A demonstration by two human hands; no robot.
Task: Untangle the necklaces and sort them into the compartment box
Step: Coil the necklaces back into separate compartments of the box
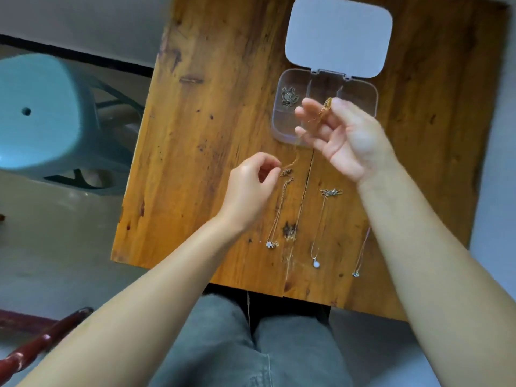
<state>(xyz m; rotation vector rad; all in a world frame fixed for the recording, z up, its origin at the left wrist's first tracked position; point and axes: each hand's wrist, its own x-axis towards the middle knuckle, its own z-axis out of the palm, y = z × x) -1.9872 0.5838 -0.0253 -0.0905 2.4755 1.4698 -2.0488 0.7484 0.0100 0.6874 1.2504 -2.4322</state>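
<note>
A thin gold necklace (324,110) hangs between my hands. My right hand (346,138) pinches its bunched end above the clear compartment box (365,88), whose lid (337,34) lies open behind it. My left hand (251,185) pinches the chain's lower end just above the table. A dark necklace (289,96) lies coiled in the box's top-left compartment. Three more necklaces lie stretched out on the wood: one with a flower pendant (270,243), one with a white bead pendant (316,263), and one with a small pendant (356,273) partly hidden under my right forearm.
The wooden table (212,107) has a crack running down its middle. A teal plastic stool (47,113) stands to the left on the floor. A dark red bar (44,339) crosses the lower left. My knees in grey trousers sit under the table's near edge.
</note>
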